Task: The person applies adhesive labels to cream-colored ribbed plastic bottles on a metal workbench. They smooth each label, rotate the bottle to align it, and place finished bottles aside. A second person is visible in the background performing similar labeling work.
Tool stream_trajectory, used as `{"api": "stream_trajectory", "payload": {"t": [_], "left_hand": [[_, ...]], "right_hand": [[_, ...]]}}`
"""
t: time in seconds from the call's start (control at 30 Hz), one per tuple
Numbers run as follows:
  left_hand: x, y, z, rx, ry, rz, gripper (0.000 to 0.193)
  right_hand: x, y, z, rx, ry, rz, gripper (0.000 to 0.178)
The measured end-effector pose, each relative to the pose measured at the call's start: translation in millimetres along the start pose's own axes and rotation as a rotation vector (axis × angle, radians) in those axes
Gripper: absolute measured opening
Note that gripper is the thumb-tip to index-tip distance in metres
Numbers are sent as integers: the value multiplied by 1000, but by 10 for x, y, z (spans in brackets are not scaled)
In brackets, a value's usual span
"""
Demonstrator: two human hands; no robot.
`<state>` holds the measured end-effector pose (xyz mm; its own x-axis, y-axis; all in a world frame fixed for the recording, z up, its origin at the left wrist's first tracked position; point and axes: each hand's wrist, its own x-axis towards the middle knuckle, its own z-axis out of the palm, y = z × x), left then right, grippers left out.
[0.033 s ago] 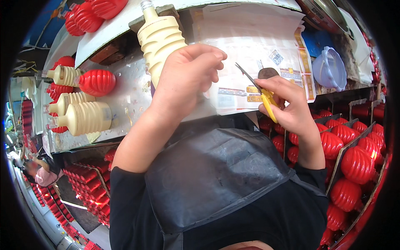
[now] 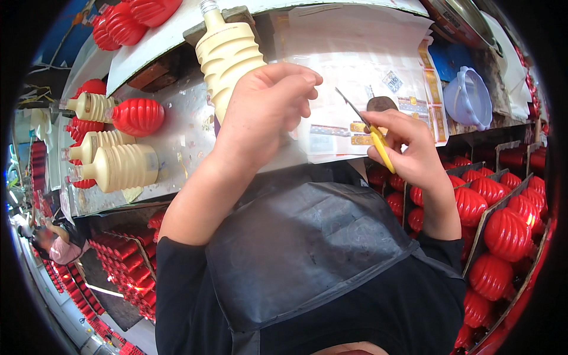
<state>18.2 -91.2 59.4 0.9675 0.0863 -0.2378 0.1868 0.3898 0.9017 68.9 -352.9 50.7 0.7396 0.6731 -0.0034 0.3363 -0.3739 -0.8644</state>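
Observation:
My right hand (image 2: 408, 139) holds a pair of scissors (image 2: 379, 145) with yellow handles. Their thin dark blades lie together and point up and left toward my left hand (image 2: 273, 97). That hand is raised over the workbench, thumb and forefinger pinched. Whatever it may hold is too small to make out. Just behind it, a cream bottle (image 2: 229, 59) with spiral ridges lies on the bench, partly covered by the hand. Beneath the scissors are clear printed sheets (image 2: 355, 71) with gold and blue patches, and a dark rounded lump (image 2: 380, 104) rests on them.
Cream bottles (image 2: 127, 168) and a glossy red bottle (image 2: 139, 116) lie at the bench's left. A pale blue basket (image 2: 468, 97) stands at the right. Crates of red bottles (image 2: 509, 234) are low on the right, with more red pieces (image 2: 121, 266) low on the left.
The scissors' blades, slightly apart before, have come together, and the right hand's fingers have closed a little. My left hand has not visibly moved.

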Motion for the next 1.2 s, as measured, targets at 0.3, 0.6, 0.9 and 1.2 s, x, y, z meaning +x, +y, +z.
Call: {"api": "stream_trajectory", "payload": {"t": [0.3,0.6,0.9,1.2], "left_hand": [[-78,57,-91,-139,-36,-82,19],[-179,69,-80,231,55,49,14],[-166,-19,-57,948,127,764,8],[-158,-36,-96,943,166,765,7]], "right_hand": [[284,694,441,-729,235,-263,30],[406,354,369,-675,35,-254,34],[665,-393,339,-140,205,-407,24],[745,-408,429,-317,337,-579,15]]}}
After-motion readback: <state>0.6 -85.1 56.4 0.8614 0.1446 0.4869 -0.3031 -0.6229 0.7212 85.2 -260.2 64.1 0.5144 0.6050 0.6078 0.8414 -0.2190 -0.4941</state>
